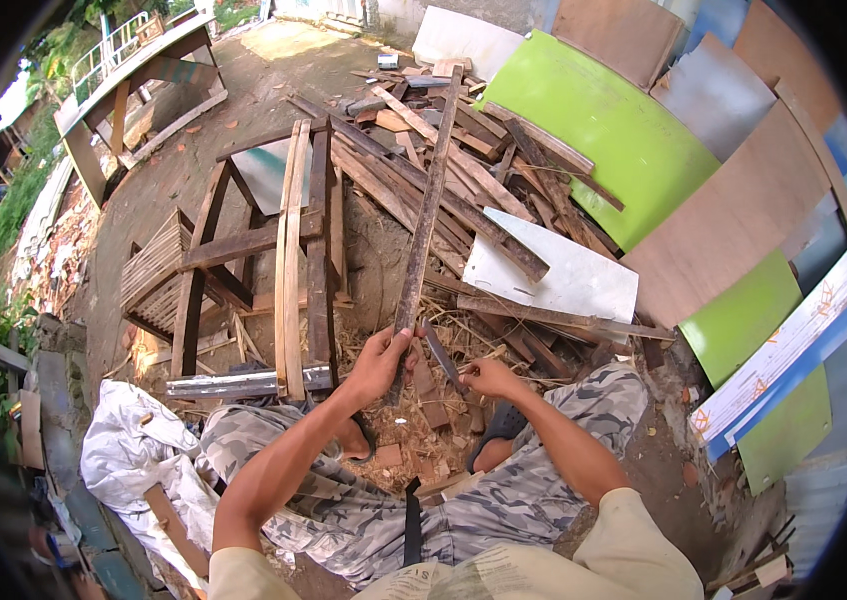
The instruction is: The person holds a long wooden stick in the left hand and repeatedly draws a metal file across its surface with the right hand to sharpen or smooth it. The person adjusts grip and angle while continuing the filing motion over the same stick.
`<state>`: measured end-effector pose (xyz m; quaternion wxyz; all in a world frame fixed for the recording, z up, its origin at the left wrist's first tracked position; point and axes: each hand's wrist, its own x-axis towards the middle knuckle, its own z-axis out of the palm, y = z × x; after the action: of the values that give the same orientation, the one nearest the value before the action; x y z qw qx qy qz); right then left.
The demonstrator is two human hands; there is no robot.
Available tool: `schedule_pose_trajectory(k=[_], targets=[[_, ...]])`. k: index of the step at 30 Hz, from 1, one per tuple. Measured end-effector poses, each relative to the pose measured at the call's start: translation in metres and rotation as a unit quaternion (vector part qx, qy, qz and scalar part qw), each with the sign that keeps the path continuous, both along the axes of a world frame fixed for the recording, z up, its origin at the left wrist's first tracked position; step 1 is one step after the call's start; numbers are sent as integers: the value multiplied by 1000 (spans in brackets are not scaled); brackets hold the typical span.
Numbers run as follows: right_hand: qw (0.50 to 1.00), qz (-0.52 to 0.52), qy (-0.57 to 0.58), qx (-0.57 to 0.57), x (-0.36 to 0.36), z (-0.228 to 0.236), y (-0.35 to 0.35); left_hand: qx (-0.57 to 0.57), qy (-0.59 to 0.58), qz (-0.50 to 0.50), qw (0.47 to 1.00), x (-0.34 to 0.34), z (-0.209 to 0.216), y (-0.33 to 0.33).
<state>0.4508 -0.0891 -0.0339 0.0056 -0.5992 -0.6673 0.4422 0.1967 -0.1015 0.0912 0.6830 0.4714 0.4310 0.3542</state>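
Note:
My left hand [379, 362] is wrapped round the lower part of a long, narrow, dark wooden strip [430, 200]. The strip slants up and away from me, its far end above a heap of wood. Just right of it, my right hand [490, 380] grips the near end of a short, flat, dark grey blade-like piece [439, 352]. Its exact kind is not clear. The far tip of that piece lies close to the wooden strip by my left fingers; whether they touch I cannot tell. Wood chips and offcuts [430, 395] cover the ground beneath my hands.
A dark wooden frame [321, 260] stands at the left, with two pale strips [289, 240] laid over it. Scrap lumber [503, 170] piles up ahead, beside a white board [553, 270]. Green panels [593, 120] and brown panels [733, 220] lean at the right. A white sack [138, 440] lies left of my leg.

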Motion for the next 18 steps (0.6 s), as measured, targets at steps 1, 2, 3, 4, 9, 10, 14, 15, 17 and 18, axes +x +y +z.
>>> schedule_pose_trajectory(k=[1, 2, 3, 4, 9, 10, 14, 15, 17, 18], targets=[[998, 26, -58, -23, -3, -15, 0, -2, 5, 9, 1000, -3, 0, -2], [996, 31, -74, -33, -6, -24, -2, -1, 9, 16, 1000, -5, 0, -2], [994, 35, -90, -43, -10, -33, -4, -19, 16, 30, 999, -7, 2, -4], [993, 42, -102, -52, -18, -45, -3, -19, 43, 40, 998, -11, 4, -7], [977, -64, -141, -148, -14, -133, -30, -49, 103, 63, 992, -22, 21, -13], [976, -68, -159, -136, -10, -151, -49, -62, 105, 65, 990, -24, 24, -14], [967, 9, -219, -130, 3, -178, -87, -107, 143, 80, 981, -38, 25, -23], [961, 48, -232, -139, 6, -182, -92, -115, 146, 84, 979, -39, 20, -24], [959, 34, -208, -192, -9, -161, -80, -138, 153, 105, 973, -45, 15, -30], [956, 26, -196, -218, -15, -155, -73, -155, 155, 118, 969, -46, 13, -33]])
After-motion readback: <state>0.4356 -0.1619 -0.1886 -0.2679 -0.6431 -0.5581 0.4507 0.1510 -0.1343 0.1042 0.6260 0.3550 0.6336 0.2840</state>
